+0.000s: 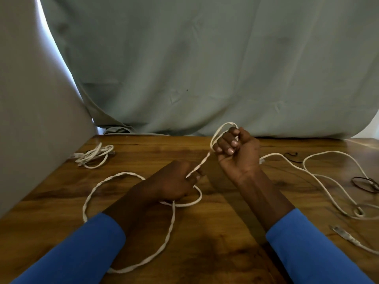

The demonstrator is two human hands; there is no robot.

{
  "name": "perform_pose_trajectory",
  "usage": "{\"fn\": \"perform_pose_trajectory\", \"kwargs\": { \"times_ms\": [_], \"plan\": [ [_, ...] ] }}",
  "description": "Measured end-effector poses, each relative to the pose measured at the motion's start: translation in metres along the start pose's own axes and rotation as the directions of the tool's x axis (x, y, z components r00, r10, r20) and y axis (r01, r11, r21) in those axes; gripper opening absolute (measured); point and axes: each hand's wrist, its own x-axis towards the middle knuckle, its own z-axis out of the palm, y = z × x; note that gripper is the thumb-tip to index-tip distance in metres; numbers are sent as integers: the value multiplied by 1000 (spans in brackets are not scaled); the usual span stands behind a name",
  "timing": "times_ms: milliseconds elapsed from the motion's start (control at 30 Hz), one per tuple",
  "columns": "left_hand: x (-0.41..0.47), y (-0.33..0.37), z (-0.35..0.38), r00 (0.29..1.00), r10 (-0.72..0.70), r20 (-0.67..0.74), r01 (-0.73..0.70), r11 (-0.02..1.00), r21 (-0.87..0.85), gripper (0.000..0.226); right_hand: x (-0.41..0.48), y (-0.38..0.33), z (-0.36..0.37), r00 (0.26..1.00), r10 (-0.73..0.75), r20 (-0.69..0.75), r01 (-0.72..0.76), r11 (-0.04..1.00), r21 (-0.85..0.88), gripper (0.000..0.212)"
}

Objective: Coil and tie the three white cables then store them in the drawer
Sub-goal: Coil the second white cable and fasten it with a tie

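Note:
A white braided cable [172, 224] lies in big loose loops on the wooden table [215, 242] in front of me. My right hand [240, 152], raised palm up, grips a small loop of this cable in its curled fingers. My left hand [174, 183] pinches the same cable a short way below, and the stretch between the hands is taut. A second white cable [320, 177] sprawls uncoiled at the right, its plug [340, 232] near the front edge. A third white cable [93, 155] sits bundled at the far left.
Dark hair ties lie on the table at the right [363, 184] and farther back [291, 155]. A grey-green cloth [205, 68] hangs behind the table. A grey panel [30, 119] stands along the left side. No drawer is in view.

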Motion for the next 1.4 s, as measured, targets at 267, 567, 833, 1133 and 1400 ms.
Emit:
{"fn": "perform_pose_trajectory", "kwargs": {
  "times_ms": [267, 567, 833, 1133, 1400],
  "plan": [
    [-3, 11, -9, 1000, 1, 27, 8, 943, -334, 9, 16, -7, -40, 798, -495, 345, 426, 58, -903, 42],
    [-5, -10, -31, 745, 222, -629, -199, 974, 107, 26, -9, 15, -19, 973, 140, 184, 158, 176, -972, 50],
    [-1, -16, -39, 594, 117, -795, -257, 965, -50, 28, -12, 24, 2, 822, 492, 288, -206, 727, -655, 56],
    [1, -36, -22, 797, 86, -598, -96, 995, 15, 37, -11, 22, 0, 830, 415, 372, -387, 910, -151, 50],
    [3, -24, -6, 951, 144, -274, -91, 976, 198, 31, -1, 0, -6, 969, 130, 208, -146, 987, 62, 36]
  ]
}}
